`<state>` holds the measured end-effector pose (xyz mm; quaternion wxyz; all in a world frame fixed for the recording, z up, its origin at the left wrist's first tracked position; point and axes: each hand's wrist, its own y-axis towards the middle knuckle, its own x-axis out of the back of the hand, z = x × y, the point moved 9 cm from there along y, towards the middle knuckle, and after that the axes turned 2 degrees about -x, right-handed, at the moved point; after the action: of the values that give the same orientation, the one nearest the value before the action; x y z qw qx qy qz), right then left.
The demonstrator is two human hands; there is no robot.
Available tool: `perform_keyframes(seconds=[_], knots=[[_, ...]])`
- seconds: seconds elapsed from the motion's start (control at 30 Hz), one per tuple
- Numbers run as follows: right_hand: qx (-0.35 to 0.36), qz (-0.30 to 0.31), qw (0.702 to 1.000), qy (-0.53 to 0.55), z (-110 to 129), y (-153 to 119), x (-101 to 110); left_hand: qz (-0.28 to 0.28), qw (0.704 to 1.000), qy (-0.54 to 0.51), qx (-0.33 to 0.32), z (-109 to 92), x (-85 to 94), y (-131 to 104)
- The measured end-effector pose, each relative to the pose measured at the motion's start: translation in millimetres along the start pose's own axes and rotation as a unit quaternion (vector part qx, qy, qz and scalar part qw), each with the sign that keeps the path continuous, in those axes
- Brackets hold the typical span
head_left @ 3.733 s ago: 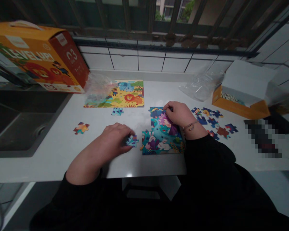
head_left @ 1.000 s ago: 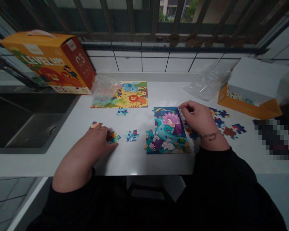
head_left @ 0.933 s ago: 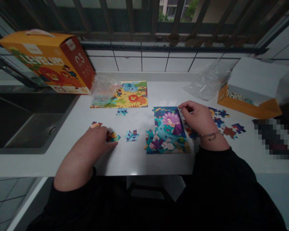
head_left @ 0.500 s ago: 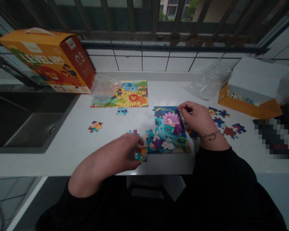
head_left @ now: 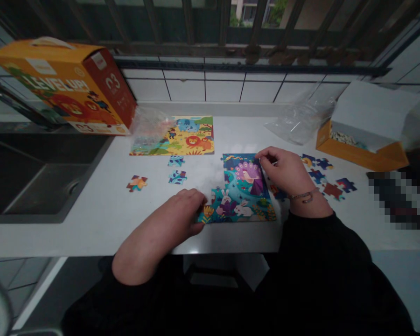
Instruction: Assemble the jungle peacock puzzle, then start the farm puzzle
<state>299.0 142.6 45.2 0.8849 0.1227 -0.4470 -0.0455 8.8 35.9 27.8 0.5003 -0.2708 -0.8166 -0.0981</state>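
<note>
A partly assembled puzzle (head_left: 245,191) with a purple peacock and white rabbits lies on the white counter. At its lower left corner my left hand (head_left: 182,212) grips a puzzle piece (head_left: 207,213) with an orange flower, which lies against the assembled part. My right hand (head_left: 283,168) rests at the puzzle's upper right corner, thumb and index finger pinched together; whatever is between them is too small to make out. Loose pieces lie left of the puzzle: two blue ones (head_left: 177,177) and an orange one (head_left: 137,183). Several more pieces (head_left: 333,190) lie right of my right hand.
A yellow picture sheet (head_left: 196,140) lies behind, partly under clear plastic. An orange box (head_left: 73,88) stands by the sink (head_left: 38,186) at left. At right are a plastic bag (head_left: 294,123), an open box (head_left: 364,156) and a blurred dark object (head_left: 399,200).
My left hand has brought the flower piece rightward and up against the puzzle's lower left edge. A blue piece formerly beside that hand now shows fully. My right hand has hardly moved.
</note>
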Motion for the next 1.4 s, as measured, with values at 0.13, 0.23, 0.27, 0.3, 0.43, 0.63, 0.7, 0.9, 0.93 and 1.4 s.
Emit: perform_keyframes(seconds=[0.13,0.23,0.27,0.3,0.43,0.63,0.7,0.9,0.93,1.4], knots=[[0.0,0.012,1.0,0.004,2.8,-0.2,-1.3,0.019,1.0,0.002,-0.011,-4.7,-1.4,3.6],[0.0,0.015,1.0,0.003,3.2,-0.3,-1.8,0.033,0.999,0.008,-0.023,-8.5,-0.4,5.7],[0.001,0.015,1.0,0.001,3.4,-0.4,-1.8,0.038,0.999,0.008,-0.026,-9.9,-0.9,6.7],[0.001,0.015,1.0,0.001,3.7,-0.5,-1.8,0.042,0.999,0.008,-0.029,-11.3,-1.8,7.8],[-0.003,0.028,1.0,0.002,3.8,-0.5,-3.0,0.039,0.998,0.015,-0.043,-14.4,-6.1,14.0],[0.001,0.028,1.0,-0.001,3.7,-0.5,-3.5,0.027,0.997,0.054,-0.043,-11.1,-8.5,19.8],[0.002,0.029,1.0,0.001,2.5,-0.5,-4.7,0.031,0.997,0.061,-0.036,-10.8,-9.4,20.9],[0.004,0.035,0.999,0.001,-0.6,-0.1,-8.3,0.014,0.996,0.083,-0.007,-7.4,-12.9,26.6],[0.004,0.034,0.999,0.0,-0.6,-0.1,-8.1,0.011,0.996,0.084,-0.006,-6.9,-13.2,26.9],[0.003,0.037,0.999,0.002,1.9,-0.5,-7.3,0.029,0.999,0.015,-0.021,-9.7,-8.0,17.3]])
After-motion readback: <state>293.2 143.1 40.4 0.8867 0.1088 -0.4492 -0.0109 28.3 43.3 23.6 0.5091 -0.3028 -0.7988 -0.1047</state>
